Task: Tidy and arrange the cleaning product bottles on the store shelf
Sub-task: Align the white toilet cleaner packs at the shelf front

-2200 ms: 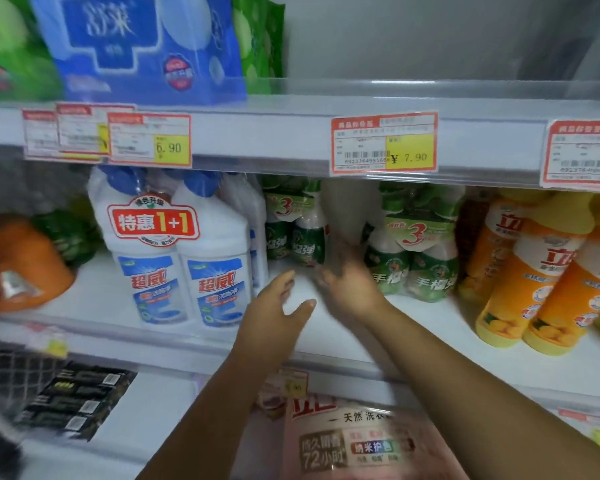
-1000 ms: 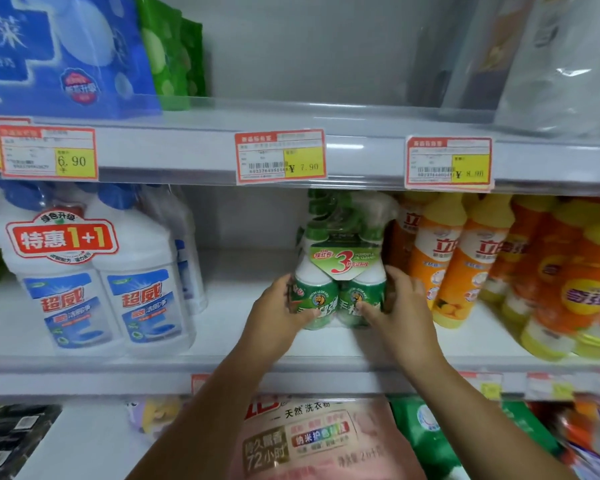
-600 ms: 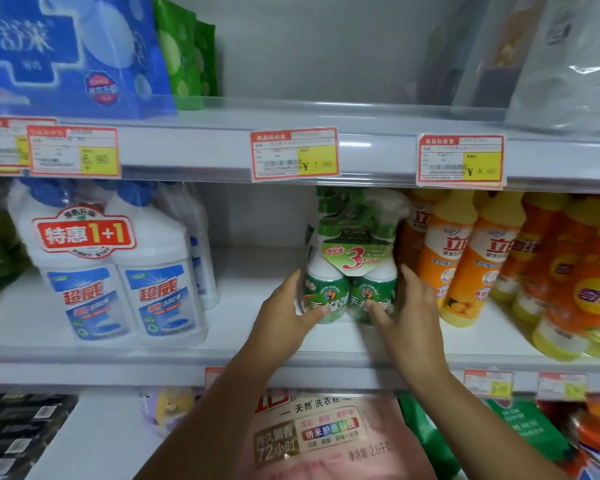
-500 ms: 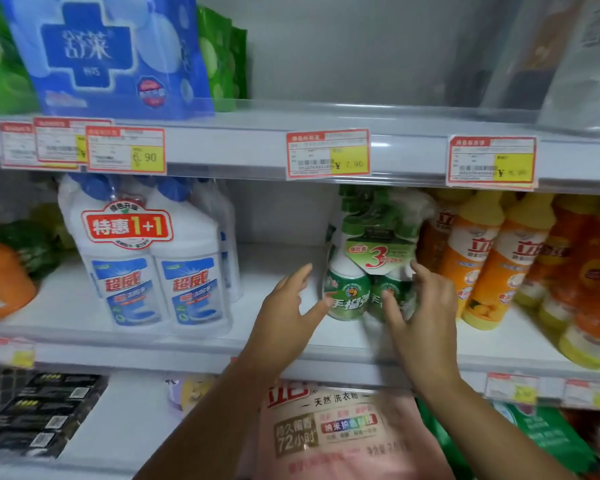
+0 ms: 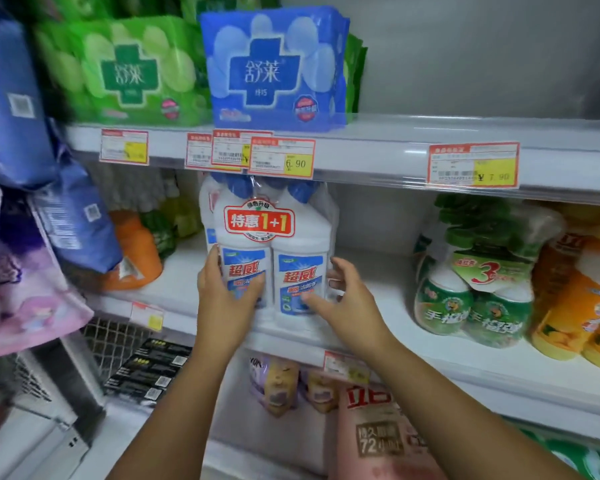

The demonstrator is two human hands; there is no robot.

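Observation:
A twin pack of white toilet-cleaner bottles (image 5: 274, 258) with blue caps and a red "1+1" sticker stands upright near the front edge of the middle shelf (image 5: 388, 299). My left hand (image 5: 222, 299) wraps its left bottle, thumb across the label. My right hand (image 5: 343, 299) touches the right bottle's lower side, fingers spread. More white bottles stand behind the pack, mostly hidden. To the right sits a shrink-wrapped pack of green-and-white bottles (image 5: 475, 289), then orange-yellow bottles (image 5: 575, 299).
Green (image 5: 125, 71) and blue (image 5: 274, 67) soft packs sit on the top shelf above price tags (image 5: 281, 161). Blue and pink bags (image 5: 25, 209) hang at the left. An orange pouch (image 5: 136, 251) lies on the shelf's left part. A pink detergent bag (image 5: 378, 431) sits below.
Both hands have let go of the green-and-white pack and moved left to the white twin pack. The view has swung left with them.

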